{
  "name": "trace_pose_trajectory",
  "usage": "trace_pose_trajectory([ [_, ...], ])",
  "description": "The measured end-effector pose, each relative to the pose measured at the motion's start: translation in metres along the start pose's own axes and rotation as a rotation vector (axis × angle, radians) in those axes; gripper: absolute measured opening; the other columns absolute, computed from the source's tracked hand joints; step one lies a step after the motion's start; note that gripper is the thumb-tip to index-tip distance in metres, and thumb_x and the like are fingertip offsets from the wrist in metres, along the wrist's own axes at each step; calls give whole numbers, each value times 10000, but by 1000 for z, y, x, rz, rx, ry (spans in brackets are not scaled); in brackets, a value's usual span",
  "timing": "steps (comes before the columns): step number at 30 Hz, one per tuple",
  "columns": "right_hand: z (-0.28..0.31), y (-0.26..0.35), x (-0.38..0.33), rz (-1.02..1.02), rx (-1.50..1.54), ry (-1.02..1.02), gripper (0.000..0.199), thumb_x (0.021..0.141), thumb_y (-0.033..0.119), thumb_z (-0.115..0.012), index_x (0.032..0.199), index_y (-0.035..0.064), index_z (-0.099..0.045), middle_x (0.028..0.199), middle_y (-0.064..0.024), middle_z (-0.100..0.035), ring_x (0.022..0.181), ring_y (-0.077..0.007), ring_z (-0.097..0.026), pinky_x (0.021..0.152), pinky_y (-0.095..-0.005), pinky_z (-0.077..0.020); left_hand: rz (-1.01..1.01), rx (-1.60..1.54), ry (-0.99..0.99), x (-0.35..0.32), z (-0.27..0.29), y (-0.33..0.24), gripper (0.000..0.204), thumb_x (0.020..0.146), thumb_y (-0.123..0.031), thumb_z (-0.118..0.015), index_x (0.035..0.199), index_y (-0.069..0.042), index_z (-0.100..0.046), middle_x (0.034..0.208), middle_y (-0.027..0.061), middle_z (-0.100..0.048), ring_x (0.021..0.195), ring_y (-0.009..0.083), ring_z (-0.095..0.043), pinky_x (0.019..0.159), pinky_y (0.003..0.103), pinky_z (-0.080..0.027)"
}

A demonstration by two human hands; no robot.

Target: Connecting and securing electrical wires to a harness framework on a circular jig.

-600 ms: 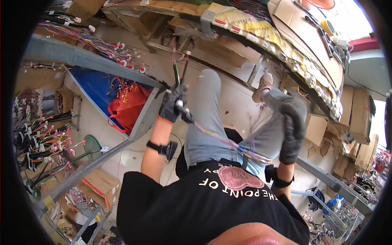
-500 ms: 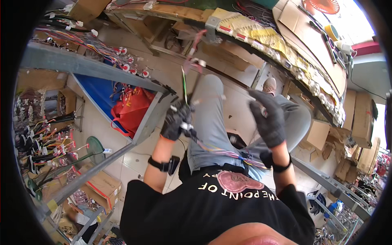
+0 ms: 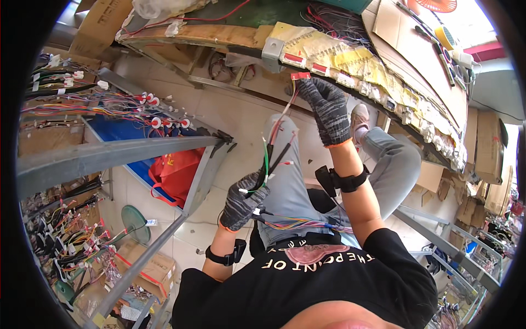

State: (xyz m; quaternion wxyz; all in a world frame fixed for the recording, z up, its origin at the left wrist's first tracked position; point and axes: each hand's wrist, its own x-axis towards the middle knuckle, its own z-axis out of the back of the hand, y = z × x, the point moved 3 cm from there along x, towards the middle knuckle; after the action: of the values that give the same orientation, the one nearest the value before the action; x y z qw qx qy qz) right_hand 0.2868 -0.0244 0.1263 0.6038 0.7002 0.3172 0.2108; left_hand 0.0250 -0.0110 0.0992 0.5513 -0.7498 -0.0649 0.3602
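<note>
Both hands wear dark grey knitted gloves with orange cuffs. My left hand [image 3: 244, 203] is closed around the lower part of a wire harness [image 3: 272, 143], above my left thigh. Green, black and red-tipped branches with small connectors stick up out of that fist. Farther off, my right hand [image 3: 327, 109] pinches the harness's far end by a red connector [image 3: 300, 76], close to the bench's front edge. Between the two hands the thin wires run stretched out. More coloured wires [image 3: 298, 223] lie across my lap, below the left hand.
A workbench [image 3: 219, 28] with yellow-taped connector strips [image 3: 329, 49] along its edge curves across the far side. To the left are a metal rail [image 3: 109, 159], hanging wire bundles [image 3: 109, 107], a blue bin [image 3: 101, 131] and a red bag [image 3: 174, 175]. Cardboard boxes [image 3: 485, 148] stand at right.
My right hand has swung up and left to the bench edge and taken the harness's red-connector end. The left hand has moved slightly down, still gripping the harness.
</note>
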Motion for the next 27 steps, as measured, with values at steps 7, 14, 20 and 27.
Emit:
trace_pose_trajectory([
  [7, -27, 1, 3, 101, -137, -235, 143, 849, 103, -605, 888, -25, -654, 731, 4, -614, 673, -47, -492, 626, -224, -428, 26, -143, -155, 15, 20, -10, 343, 804, 3, -584, 1145, -34, -575, 820, -4, -626, 591, 28, -488, 494, 197, -403],
  [14, -50, -17, 1, 171, -13, -431, 140, 861, 94, -586, 909, -27, -638, 770, 2, -617, 698, -48, -496, 650, -220, -423, 15, -155, -151, 25, 33, -9, 348, 799, -19, -593, 1145, -44, -578, 800, -12, -620, 550, 24, -470, 478, 190, -387],
  [20, -60, -33, 3, 163, 87, -525, 145, 871, 115, -583, 899, -15, -640, 790, 5, -621, 698, -50, -490, 660, -212, -413, -25, -196, -127, 30, 49, 6, 340, 797, -14, -602, 1136, -41, -582, 809, -7, -624, 573, 32, -496, 485, 188, -396],
  [27, -33, -25, 14, 176, -468, -427, 181, 862, 156, -590, 833, -13, -645, 731, -76, -662, 622, -111, -546, 625, -275, -447, 98, -125, 20, 46, 41, 19, 319, 781, -13, -646, 1093, 13, -582, 882, 24, -632, 761, 73, -558, 701, 239, -474],
])
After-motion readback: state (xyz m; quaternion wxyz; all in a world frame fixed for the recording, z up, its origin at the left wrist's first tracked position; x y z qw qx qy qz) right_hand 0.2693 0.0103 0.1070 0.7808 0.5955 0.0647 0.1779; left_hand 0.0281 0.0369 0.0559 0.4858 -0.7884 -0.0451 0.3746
